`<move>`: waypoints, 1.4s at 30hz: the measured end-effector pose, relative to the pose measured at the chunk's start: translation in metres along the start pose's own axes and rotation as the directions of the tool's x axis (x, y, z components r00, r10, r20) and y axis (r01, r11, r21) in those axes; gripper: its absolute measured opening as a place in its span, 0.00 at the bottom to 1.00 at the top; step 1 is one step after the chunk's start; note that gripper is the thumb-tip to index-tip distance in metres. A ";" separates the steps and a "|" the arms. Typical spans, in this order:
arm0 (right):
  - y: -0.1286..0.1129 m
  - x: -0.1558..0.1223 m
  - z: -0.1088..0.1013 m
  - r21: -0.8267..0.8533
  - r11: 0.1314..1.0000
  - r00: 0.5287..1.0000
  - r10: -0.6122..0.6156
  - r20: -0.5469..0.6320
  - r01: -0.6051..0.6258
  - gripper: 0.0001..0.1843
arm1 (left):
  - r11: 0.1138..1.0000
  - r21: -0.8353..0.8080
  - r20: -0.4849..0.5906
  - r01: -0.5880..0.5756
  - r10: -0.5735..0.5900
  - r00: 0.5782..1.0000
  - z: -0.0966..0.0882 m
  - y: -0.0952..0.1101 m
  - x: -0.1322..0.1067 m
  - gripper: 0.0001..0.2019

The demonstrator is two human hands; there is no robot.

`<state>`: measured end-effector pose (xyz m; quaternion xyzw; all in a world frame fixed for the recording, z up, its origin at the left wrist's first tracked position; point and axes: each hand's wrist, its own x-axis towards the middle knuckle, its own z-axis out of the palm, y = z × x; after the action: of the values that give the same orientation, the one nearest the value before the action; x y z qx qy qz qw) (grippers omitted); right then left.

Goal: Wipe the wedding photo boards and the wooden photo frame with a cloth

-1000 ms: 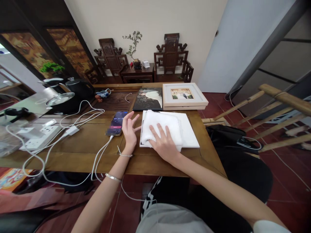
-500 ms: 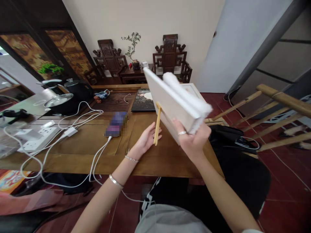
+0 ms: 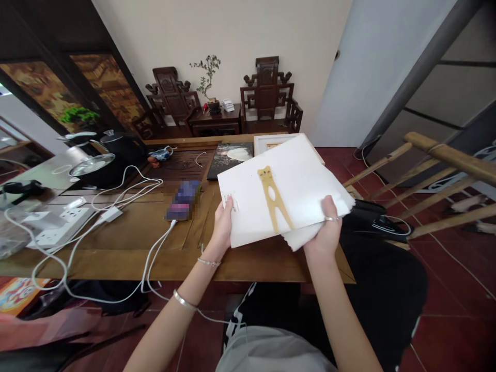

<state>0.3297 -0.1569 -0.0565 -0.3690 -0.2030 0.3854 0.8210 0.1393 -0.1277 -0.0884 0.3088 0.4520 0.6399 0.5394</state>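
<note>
A white picture frame (image 3: 248, 206) is held above the table's front edge, its flat back facing up. On that back is fixed a light wooden stand leg (image 3: 274, 199) with a forked lower end. Soft white wrapping (image 3: 300, 238) sticks out under the frame and at its right end. My left hand (image 3: 223, 225) grips the left edge, thumb on top beside small dark marks. My right hand (image 3: 324, 235) holds the right end, its thumb pressing the top and its fingers hidden below. The front of the frame is out of sight.
A second white frame (image 3: 267, 139) and a dark picture board (image 3: 215, 163) lie behind on the wooden table (image 3: 155, 261). To the left are a phone (image 3: 184, 199), white cables and a power strip (image 3: 60, 227). A bamboo chair (image 3: 445, 160) stands at the right.
The frame has turned from steeply tilted to nearly flat, back up. My left hand, open beside the stand leg before, has closed on the left edge. The leg now lies against the back.
</note>
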 end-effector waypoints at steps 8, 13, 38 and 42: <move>0.012 0.007 -0.032 0.022 0.978 0.978 0.208 -0.005 -0.207 0.28 | 0.969 0.100 -0.027 0.224 -0.223 0.974 -0.018 0.008 0.016 0.09; 0.012 0.021 -0.044 -0.003 0.994 0.976 0.110 -0.187 -0.112 0.29 | 0.940 0.139 -0.079 0.310 -0.302 0.950 -0.023 0.011 0.023 0.09; -0.001 0.046 -0.081 -0.007 0.059 -0.004 0.186 0.983 0.998 0.21 | 0.852 0.467 -0.106 0.238 -0.214 0.971 -0.034 0.020 0.046 0.09; 0.000 0.045 -0.081 -0.029 0.087 0.013 0.172 0.985 0.996 0.20 | 0.714 0.696 -0.004 0.084 -0.113 0.994 -0.036 0.027 0.043 0.21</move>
<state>0.4076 -0.1576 -0.1069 -0.3062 -0.9151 -0.0651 0.2541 0.0870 -0.0950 -0.0824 0.4762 0.6640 0.3880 0.4264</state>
